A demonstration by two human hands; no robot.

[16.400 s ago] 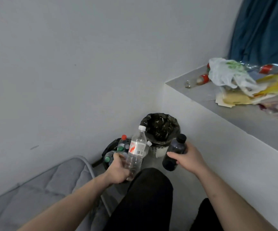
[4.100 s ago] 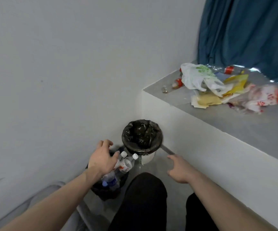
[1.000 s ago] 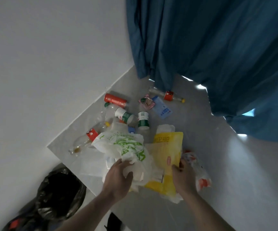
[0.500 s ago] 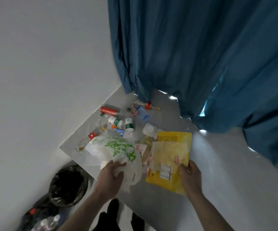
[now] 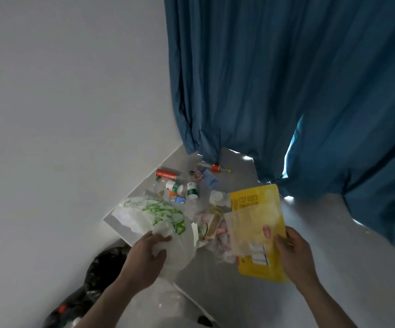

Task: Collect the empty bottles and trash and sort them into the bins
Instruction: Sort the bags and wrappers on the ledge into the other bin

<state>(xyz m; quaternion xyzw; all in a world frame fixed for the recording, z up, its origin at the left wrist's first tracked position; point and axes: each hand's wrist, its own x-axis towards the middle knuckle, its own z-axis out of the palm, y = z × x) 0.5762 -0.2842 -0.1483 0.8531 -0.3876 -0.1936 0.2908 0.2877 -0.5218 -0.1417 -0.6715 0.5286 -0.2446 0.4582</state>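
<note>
Since half a second ago the white bag gripped by the left hand and the yellow pouch pinched by the right hand have been drawn nearer the desk edge, so the trash stage is judged begun. The black-lined bin stands below that edge, left of the bag, with open room above it. Bottles remain beyond the bag, near the curtain.

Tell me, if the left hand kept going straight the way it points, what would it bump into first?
Probably more of the white plastic bag with green print that the left hand already grips. Beyond that lie the small bottles on the ledge, though depth is hard to judge.
</note>
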